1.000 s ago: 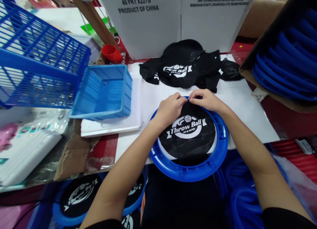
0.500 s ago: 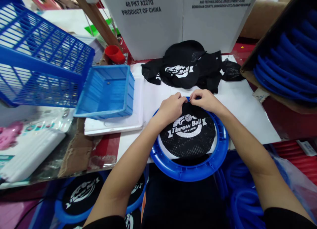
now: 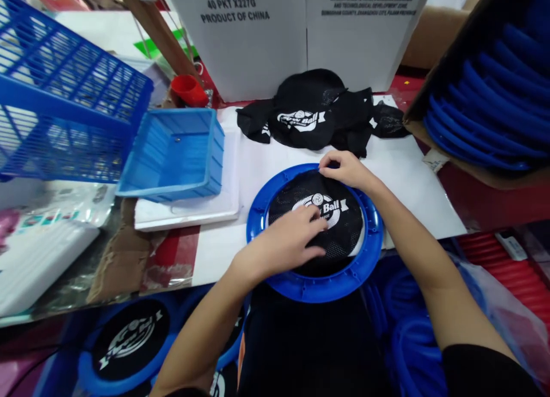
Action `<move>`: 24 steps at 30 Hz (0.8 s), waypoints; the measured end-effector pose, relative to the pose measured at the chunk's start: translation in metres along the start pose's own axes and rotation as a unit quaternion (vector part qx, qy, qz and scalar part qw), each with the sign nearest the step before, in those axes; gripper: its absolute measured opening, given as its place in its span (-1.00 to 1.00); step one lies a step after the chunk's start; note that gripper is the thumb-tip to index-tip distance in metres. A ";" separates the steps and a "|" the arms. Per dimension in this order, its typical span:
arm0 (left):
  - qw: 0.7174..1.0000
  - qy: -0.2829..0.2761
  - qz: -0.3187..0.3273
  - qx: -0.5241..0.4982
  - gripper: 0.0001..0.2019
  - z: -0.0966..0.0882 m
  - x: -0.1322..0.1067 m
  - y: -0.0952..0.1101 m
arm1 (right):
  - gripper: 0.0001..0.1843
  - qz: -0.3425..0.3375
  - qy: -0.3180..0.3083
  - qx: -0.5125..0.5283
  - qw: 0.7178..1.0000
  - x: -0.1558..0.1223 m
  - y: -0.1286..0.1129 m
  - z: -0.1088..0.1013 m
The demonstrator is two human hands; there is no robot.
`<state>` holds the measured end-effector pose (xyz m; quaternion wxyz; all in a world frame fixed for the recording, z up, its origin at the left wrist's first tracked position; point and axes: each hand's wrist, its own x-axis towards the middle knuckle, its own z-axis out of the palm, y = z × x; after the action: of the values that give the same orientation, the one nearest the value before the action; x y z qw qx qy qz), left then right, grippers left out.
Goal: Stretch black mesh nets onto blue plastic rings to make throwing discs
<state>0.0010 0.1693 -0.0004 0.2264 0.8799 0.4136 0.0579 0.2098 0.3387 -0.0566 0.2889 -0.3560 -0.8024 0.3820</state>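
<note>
A blue plastic ring (image 3: 262, 205) lies on the white board at the table's front edge. A black mesh cloth printed "Throw Ball" (image 3: 339, 225) lies inside it. My left hand (image 3: 283, 243) rests flat on the cloth's middle, fingers stretched out over the mesh. My right hand (image 3: 344, 169) pinches the cloth's far edge at the ring's far rim.
A pile of black printed cloths (image 3: 313, 119) lies behind the ring. A light blue tray (image 3: 172, 153) and a blue wire basket (image 3: 64, 99) stand at the left. A box of blue rings (image 3: 485, 105) sits at the right. Finished discs (image 3: 124, 339) lie below the table.
My left hand left the cloth's far edge and came back onto the middle of the mesh. My right hand stays at the far rim.
</note>
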 end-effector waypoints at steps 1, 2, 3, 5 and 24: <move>1.000 -0.016 -0.002 0.000 -0.66 0.006 -0.008 0.002 | -0.87 -0.001 -0.001 0.001 1.000 0.000 0.001 0.000; 1.000 -0.028 -0.007 -0.004 -0.67 0.010 -0.016 0.002 | -0.87 -0.002 -0.001 0.002 1.000 0.000 0.002 0.000; 0.999 -0.035 -0.013 -0.012 -0.72 0.012 -0.022 0.000 | -0.87 -0.003 0.000 0.003 1.000 -0.001 0.002 0.001; 0.998 -0.039 -0.027 -0.028 -0.85 0.013 -0.034 -0.008 | -0.88 -0.013 0.003 0.008 1.000 -0.002 0.002 0.001; 0.983 0.182 0.024 -0.019 -0.90 0.050 -0.041 -0.007 | -0.83 -0.108 0.134 -0.346 0.922 -0.178 -0.119 0.084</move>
<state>-0.0159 0.1242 -0.0448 0.1628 0.8599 0.4251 0.2309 0.2097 0.1089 -0.0387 0.2925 -0.3928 -0.8719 -0.0041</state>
